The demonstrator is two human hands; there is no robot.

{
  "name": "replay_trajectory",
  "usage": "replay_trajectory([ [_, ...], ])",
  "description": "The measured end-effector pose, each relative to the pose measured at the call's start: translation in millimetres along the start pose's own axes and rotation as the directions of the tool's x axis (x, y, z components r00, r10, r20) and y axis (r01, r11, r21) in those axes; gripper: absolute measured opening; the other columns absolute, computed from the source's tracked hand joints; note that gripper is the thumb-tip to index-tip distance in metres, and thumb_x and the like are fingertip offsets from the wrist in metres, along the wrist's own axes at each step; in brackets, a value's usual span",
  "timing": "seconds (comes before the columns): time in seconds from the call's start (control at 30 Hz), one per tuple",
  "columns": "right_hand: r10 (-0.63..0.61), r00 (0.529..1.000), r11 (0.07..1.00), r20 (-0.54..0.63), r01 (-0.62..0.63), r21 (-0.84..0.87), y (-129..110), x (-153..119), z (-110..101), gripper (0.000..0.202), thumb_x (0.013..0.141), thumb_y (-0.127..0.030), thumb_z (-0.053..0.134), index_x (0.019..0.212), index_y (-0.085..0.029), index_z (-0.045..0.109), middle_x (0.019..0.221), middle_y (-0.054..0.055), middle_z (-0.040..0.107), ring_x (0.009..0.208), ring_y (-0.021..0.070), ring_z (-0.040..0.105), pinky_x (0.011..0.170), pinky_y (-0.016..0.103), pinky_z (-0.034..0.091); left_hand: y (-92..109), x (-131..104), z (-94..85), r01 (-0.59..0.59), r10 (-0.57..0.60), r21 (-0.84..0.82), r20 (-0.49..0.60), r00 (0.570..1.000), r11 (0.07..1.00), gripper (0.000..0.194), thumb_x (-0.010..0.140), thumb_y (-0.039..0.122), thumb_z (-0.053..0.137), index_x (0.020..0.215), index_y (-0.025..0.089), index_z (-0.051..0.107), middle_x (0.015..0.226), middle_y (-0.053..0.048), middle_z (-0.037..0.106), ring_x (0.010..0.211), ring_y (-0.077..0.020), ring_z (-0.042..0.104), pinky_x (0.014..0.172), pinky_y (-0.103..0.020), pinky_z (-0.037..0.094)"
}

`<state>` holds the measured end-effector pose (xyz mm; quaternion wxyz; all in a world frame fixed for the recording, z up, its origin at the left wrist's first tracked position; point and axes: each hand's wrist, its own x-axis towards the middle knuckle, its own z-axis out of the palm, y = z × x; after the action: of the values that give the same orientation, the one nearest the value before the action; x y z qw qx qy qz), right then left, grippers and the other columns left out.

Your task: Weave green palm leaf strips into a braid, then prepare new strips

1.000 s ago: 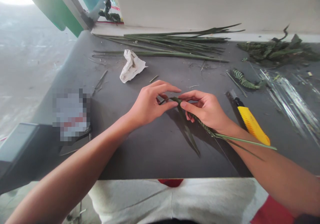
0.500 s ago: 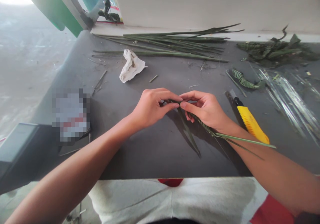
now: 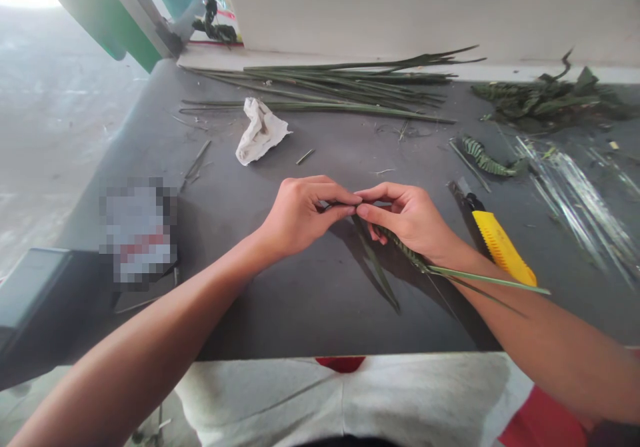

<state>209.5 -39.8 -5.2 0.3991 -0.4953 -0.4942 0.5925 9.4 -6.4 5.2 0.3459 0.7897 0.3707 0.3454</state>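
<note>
My left hand (image 3: 307, 214) pinches a green leaf strip between thumb and fingers, just above the middle of the grey table. Touching it at the fingertips, my right hand (image 3: 400, 214) is closed on the same green woven leaf piece (image 3: 407, 252). One loose leaf end (image 3: 375, 260) hangs down toward the front edge. From the woven part, thin stalks (image 3: 490, 279) stick out to the right across my right forearm. The fingers hide most of the spot where the strips meet.
On the grey table (image 3: 295, 307) lie a yellow cutter (image 3: 503, 247), a woven leaf piece (image 3: 487, 157), clear strips (image 3: 580, 200), crumpled paper (image 3: 261, 132), long green leaves (image 3: 340, 87), a dark leaf pile (image 3: 550, 100) and a blurred-out item (image 3: 140, 227).
Both hands keep their grip in nearly the same place. The whole view has shifted very slightly; nothing was let go or taken hold of.
</note>
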Motion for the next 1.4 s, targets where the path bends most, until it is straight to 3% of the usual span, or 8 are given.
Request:
replay_trajectory([
  [0.1, 0.009, 1.000, 1.000, -0.012, -0.009, 0.017, -1, 0, 1, 0.039, 0.070, -0.043, 0.088, 0.094, -0.017, 0.073, 0.055, -0.004, 0.062, 0.044, 0.0096, 0.055, 0.040, 0.023, 0.046, 1, 0, 0.2, -0.011, 0.011, -0.009, -0.014, 1.000, 1.000, 0.010, 0.084, 0.021, 0.074, 0.090, 0.022, 0.082, 0.096, -0.003, 0.080, 0.082, -0.0157, 0.073, 0.076, -0.025, 0.055],
  [0.27, 0.014, 1.000, 1.000, -0.017, -0.014, 0.005, 1, 0, 0, 0.037, 0.067, -0.042, 0.090, 0.090, -0.018, 0.074, 0.053, -0.004, 0.062, 0.043, 0.0104, 0.055, 0.039, 0.023, 0.044, 5, 0, -0.8, 0.104, -0.104, -0.037, 0.008, 0.995, 0.994, 0.008, 0.081, 0.024, 0.077, 0.087, 0.022, 0.082, 0.086, -0.001, 0.080, 0.076, -0.0162, 0.073, 0.071, -0.024, 0.056],
  [0.47, -0.015, 1.000, 0.999, -0.024, 0.014, -0.042, 1, 0, -1, 0.030, 0.072, -0.038, 0.087, 0.091, -0.018, 0.074, 0.057, -0.003, 0.063, 0.044, 0.0102, 0.056, 0.040, 0.023, 0.044, 4, 0, 0.9, 0.148, -0.149, -0.112, 0.005, 0.989, 0.983, 0.030, 0.079, 0.024, 0.079, 0.108, 0.020, 0.077, 0.095, -0.004, 0.080, 0.082, -0.0176, 0.074, 0.077, -0.027, 0.059],
  [0.8, -0.053, 0.998, 0.996, -0.042, 0.049, -0.071, 3, 0, -2, 0.029, 0.073, -0.035, 0.085, 0.093, -0.021, 0.069, 0.089, 0.002, 0.074, 0.046, 0.0090, 0.058, 0.037, 0.023, 0.046, -5, 1, 1.9, 0.213, -0.206, -0.294, 0.055, 0.977, 0.932, 0.032, 0.075, 0.020, 0.081, 0.105, 0.017, 0.072, 0.093, -0.005, 0.079, 0.086, -0.0198, 0.075, 0.079, -0.030, 0.060],
  [1.23, -0.076, 0.996, 0.994, -0.056, 0.071, -0.080, 3, 1, -5, 0.027, 0.076, -0.034, 0.083, 0.091, -0.022, 0.064, 0.085, 0.000, 0.071, 0.044, 0.0090, 0.058, 0.036, 0.023, 0.046, -2, 3, -0.8, 0.231, -0.226, -0.224, 0.052, 0.973, 0.947, 0.020, 0.080, 0.028, 0.076, 0.096, 0.016, 0.074, 0.084, -0.003, 0.076, 0.066, -0.0148, 0.070, 0.059, -0.025, 0.057],
  [1.4, -0.071, 0.995, 0.996, -0.069, 0.067, -0.062, 2, 1, -5, 0.027, 0.076, -0.034, 0.083, 0.090, -0.022, 0.064, 0.084, 0.000, 0.070, 0.044, 0.0092, 0.058, 0.035, 0.024, 0.045, -2, 6, -9.2, 0.203, -0.210, -0.171, -0.027, 0.977, 0.964, 0.018, 0.082, 0.030, 0.074, 0.093, 0.016, 0.074, 0.083, -0.003, 0.076, 0.058, -0.0126, 0.066, 0.055, -0.024, 0.054],
])
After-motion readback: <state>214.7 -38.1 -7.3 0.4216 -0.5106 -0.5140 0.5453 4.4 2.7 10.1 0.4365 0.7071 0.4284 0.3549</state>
